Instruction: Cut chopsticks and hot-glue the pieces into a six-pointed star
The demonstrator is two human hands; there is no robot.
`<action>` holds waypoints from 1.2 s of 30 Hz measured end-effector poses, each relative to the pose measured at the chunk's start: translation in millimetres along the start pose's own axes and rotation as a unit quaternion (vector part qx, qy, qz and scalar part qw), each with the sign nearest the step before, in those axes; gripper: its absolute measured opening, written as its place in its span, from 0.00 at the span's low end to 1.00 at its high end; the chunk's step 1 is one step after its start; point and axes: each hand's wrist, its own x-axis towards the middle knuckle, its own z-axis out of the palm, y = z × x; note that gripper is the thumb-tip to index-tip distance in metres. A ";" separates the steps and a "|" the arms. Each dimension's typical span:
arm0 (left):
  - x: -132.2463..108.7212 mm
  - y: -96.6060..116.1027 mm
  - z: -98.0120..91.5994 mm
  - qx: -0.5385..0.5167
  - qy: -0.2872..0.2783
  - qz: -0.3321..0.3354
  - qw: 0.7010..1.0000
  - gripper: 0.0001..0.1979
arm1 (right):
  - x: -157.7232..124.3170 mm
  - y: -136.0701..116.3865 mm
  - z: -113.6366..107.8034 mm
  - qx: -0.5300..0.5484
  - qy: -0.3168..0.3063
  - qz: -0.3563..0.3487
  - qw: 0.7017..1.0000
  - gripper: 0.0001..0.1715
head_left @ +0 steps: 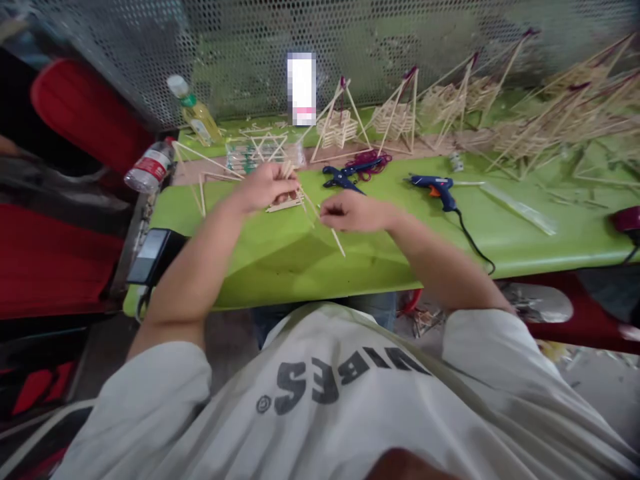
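Note:
Thin pale wooden sticks (286,171) poke up out of my left hand (267,185), whose fingers are closed around them; more stick ends slant down toward the right. My right hand (353,211) is closed in a pinch on another wooden stick (339,243), which points down toward the table's front edge. Under my left hand lies a small stack of sticks (285,205), partly covered by the fingers. Just behind my right hand are dark blue pliers or cutters (345,179) beside a tangle of purple cord (373,167).
A blue glue gun (435,187) with a black cable lies right on the green table (300,267). Several stick frames with hanging stick stacks (340,127) line the back. Bottles (200,117) stand or lean at the left. A perforated metal panel (380,47) rises behind.

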 end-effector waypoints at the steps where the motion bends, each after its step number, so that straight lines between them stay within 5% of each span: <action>1: 0.1 -9.5 5.5 0.007 -0.027 -0.009 1.000 0.12 | 1.1 5.9 4.6 -0.003 -0.020 0.005 1.000 0.17; 5: 3.9 -32.9 8.4 0.090 -0.113 -0.064 0.987 0.16 | 6.8 27.6 5.8 0.005 -0.071 0.038 0.997 0.24; 9: 4.0 -41.5 8.2 0.133 -0.135 -0.097 0.977 0.15 | 7.9 38.0 6.6 0.005 0.023 0.075 0.997 0.26; 15: -9.4 -48.8 32.8 0.126 -0.083 -0.074 0.986 0.12 | 9.5 28.4 39.0 0.030 0.151 0.116 0.981 0.18; 19: -27.9 -42.6 52.9 0.093 -0.019 -0.068 0.993 0.08 | 11.7 22.4 67.7 0.070 0.188 0.133 0.971 0.15; 23: -41.9 -30.3 61.9 0.040 -0.029 -0.092 0.995 0.10 | 10.1 24.5 86.4 0.098 0.182 0.128 0.970 0.10; 30: -43.9 -42.4 64.9 -0.124 -0.012 -0.133 0.983 0.23 | 3.6 22.2 88.2 0.174 0.194 0.133 0.956 0.17; 36: -43.4 -41.1 66.4 -0.105 0.002 -0.130 0.986 0.29 | 1.2 21.4 76.1 0.123 0.202 0.131 0.963 0.11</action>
